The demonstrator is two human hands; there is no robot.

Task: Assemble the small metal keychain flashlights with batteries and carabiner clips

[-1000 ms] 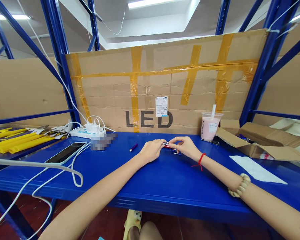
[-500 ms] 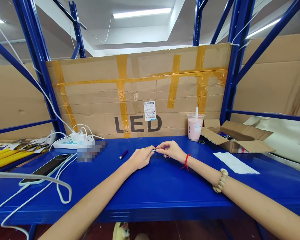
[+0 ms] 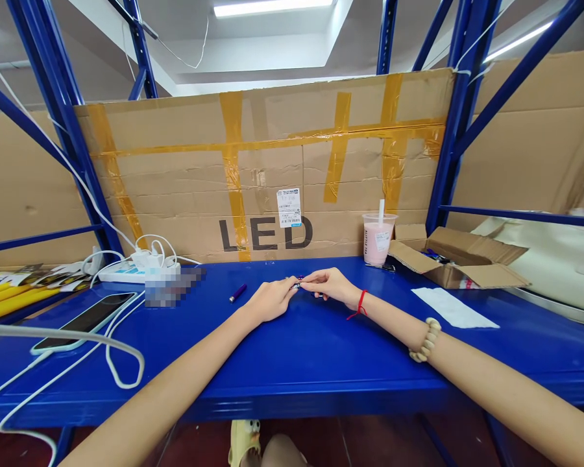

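Note:
Fingertip to fingertip, my left hand and my right hand meet above the blue shelf top. Both are closed in a pinch around a small shiny silver-and-purple pen-like part; most of it is covered by the fingers. A bit of dark purple also shows beneath my right fingers, too small to make out. Left of my left hand lies a short purple tube with a silver end, like a pen cap or half a pen barrel, touched by neither hand.
A pink drink cup with a straw stands at the back right beside an open cardboard box. White paper lies in front. To the left are a phone, white cables and a power strip.
The view has tilted slightly, so everything sits a little higher in the picture. My hands keep their pinch on the small part, with little visible movement.

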